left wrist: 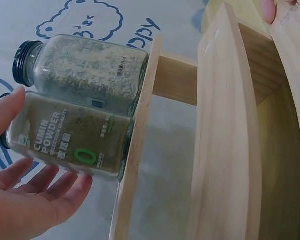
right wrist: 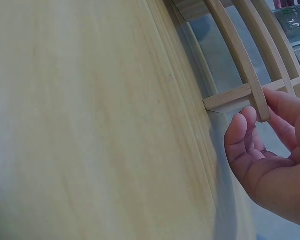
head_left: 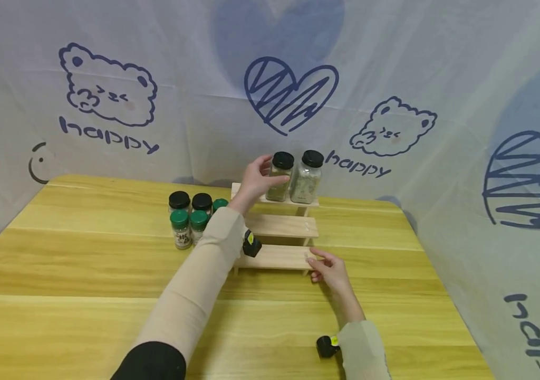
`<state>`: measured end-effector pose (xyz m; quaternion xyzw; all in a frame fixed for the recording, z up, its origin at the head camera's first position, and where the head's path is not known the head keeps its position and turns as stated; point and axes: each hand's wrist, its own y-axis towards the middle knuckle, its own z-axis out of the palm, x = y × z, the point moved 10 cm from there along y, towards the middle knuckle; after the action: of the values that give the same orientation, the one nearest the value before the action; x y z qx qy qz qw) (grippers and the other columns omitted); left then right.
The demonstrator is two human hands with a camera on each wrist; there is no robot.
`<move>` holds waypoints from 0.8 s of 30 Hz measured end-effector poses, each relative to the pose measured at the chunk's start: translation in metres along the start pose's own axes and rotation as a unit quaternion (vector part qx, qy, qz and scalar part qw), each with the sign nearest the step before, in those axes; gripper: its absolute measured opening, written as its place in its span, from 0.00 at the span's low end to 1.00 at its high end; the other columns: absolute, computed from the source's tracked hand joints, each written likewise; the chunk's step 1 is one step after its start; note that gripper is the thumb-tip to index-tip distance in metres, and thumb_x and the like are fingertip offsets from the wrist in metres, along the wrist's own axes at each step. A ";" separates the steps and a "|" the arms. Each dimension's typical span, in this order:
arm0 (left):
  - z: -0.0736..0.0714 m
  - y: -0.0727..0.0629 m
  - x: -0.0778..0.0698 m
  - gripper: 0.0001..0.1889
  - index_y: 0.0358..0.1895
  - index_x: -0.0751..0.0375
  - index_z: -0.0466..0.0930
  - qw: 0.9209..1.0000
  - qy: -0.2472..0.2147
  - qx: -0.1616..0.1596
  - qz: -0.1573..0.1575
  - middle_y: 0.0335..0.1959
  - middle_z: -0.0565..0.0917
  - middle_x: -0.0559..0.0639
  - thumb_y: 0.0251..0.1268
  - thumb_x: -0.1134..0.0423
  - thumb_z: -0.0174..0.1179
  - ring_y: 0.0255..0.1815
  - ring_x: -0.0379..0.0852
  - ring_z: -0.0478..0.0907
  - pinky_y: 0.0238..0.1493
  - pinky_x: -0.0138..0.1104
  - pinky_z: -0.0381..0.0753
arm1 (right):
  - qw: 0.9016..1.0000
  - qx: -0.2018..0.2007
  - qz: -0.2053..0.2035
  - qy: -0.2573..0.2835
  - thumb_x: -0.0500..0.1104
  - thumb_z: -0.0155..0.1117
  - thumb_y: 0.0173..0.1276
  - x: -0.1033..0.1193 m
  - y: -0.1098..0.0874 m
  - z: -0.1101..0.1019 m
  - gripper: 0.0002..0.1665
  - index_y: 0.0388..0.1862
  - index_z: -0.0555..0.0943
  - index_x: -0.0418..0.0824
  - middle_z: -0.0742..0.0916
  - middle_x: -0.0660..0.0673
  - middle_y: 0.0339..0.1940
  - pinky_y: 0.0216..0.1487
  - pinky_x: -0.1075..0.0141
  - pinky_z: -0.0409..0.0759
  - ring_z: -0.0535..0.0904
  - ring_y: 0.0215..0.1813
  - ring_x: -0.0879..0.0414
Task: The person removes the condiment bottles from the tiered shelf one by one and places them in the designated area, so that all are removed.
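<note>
A three-step wooden rack (head_left: 283, 226) stands on the table. On its top step, a glass jar labelled cumin powder (left wrist: 72, 135) stands upright, its black lid partly hidden by my thumb. My left hand (head_left: 257, 182) holds this jar, thumb near the neck and fingertips along its side. Right beside it is a second black-lidded jar (head_left: 306, 179) with pale flaky contents. At the right end of the lowest step, my right hand (head_left: 331, 270) pinches the board (right wrist: 257, 97) between thumb and fingers.
Left of the rack, several smaller bottles stand grouped, with black lids (head_left: 179, 200) and green lids (head_left: 179, 217); my left forearm hides part of the group. A printed cloth (head_left: 194, 105) hangs behind the wooden table (head_left: 85, 253).
</note>
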<state>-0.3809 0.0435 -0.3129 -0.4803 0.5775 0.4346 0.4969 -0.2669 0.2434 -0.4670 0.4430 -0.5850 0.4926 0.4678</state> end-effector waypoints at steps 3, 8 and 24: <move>0.003 0.002 0.001 0.39 0.67 0.53 0.56 1.000 0.002 0.002 -0.001 0.65 0.61 0.53 0.51 0.61 0.66 0.62 0.49 0.59 0.59 0.36 0.63 | 1.000 0.002 0.003 0.004 0.31 0.59 0.60 -0.001 0.000 0.000 0.21 0.54 0.73 0.28 0.81 0.47 0.24 0.18 0.72 0.75 0.72 0.15 0.60; 0.004 0.003 0.002 0.39 0.67 0.51 0.56 1.000 0.005 0.001 -0.001 0.65 0.60 0.53 0.52 0.60 0.65 0.62 0.49 0.59 0.59 0.38 0.65 | 1.000 0.002 0.007 0.007 0.31 0.58 0.61 -0.001 0.000 0.001 0.21 0.54 0.72 0.29 0.81 0.47 0.24 0.18 0.72 0.76 0.72 0.15 0.61; -0.004 0.000 -0.004 0.34 0.61 0.57 0.67 0.999 0.020 -0.032 0.030 0.54 0.73 0.54 0.47 0.63 0.68 0.52 0.48 0.70 0.50 0.36 0.72 | 1.000 0.005 0.002 0.004 0.30 0.56 0.62 -0.001 -0.001 0.001 0.21 0.55 0.71 0.28 0.80 0.48 0.23 0.18 0.72 0.75 0.73 0.15 0.61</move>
<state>-0.3814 0.0405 -0.3088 -0.4873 0.5873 0.4578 0.4562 -0.2664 0.2419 -0.4678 0.4421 -0.5819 0.4978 0.4670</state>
